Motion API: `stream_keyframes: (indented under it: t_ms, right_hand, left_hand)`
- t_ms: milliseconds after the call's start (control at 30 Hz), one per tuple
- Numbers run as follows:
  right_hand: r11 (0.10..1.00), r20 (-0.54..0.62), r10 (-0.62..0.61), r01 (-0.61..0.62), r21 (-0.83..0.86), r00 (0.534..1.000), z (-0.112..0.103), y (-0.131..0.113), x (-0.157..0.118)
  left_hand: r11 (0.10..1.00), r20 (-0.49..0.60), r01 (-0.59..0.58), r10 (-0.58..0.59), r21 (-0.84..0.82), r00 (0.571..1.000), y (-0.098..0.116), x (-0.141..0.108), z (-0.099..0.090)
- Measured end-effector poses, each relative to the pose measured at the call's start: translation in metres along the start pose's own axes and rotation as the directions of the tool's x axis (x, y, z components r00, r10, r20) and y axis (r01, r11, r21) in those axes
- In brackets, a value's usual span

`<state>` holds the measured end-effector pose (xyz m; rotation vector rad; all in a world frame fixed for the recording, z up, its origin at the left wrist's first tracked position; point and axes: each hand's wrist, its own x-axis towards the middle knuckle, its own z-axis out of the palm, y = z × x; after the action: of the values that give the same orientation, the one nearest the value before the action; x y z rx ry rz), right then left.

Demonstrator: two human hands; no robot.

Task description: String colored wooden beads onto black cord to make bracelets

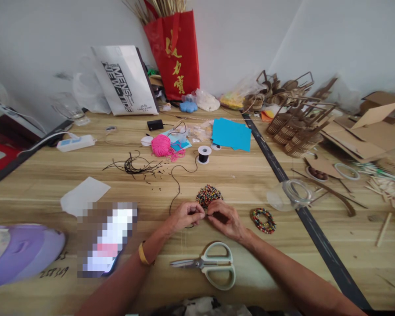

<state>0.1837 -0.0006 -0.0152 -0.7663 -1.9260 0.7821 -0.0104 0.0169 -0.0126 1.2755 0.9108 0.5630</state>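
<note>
My left hand (189, 215) and my right hand (226, 219) meet near the middle of the table, each pinching a thin black cord (174, 202). From there the cord winds back to a white spool (204, 155) wound with black cord. Just beyond my fingertips lies a heap of small multicoloured beads (209, 194); whether the cord passes through any of them I cannot tell. A beaded loop (263, 220) rests to the right of my right hand. Closer to me are scissors (217, 264) with pale handles, lying with their blades pointing left.
Left of my arm are a phone (110, 239), a white paper (84, 195) and a purple appliance (26, 252). Black cord pieces (134, 164), pink yarn (163, 145) and blue sheets (232, 134) lie farther back. Clear plastic cups (292, 194) and woven baskets (294, 127) stand at right.
</note>
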Motion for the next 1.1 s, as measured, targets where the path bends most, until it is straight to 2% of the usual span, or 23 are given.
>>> stream_keyframes:
  t_ms: [667,867,1100]
  right_hand:
    - [1.000,0.008,-0.003,0.003,0.004,1.000,-0.0015,-0.0028,0.0018]
    - [1.000,0.015,-0.009,0.009,0.006,1.000,-0.0008,0.0006,0.0006]
    - [1.000,0.014,0.004,-0.004,0.000,1.000,-0.0015,-0.0003,0.0003]
  left_hand:
    - [1.000,-0.017,0.026,-0.026,-0.001,1.000,0.0036,-0.0015,0.0015]
    - [1.000,-0.003,0.007,-0.007,0.007,1.000,-0.0009,-0.0001,0.0000]
    - [1.000,-0.013,0.004,-0.004,0.018,1.000,0.0040,-0.0013,0.0008]
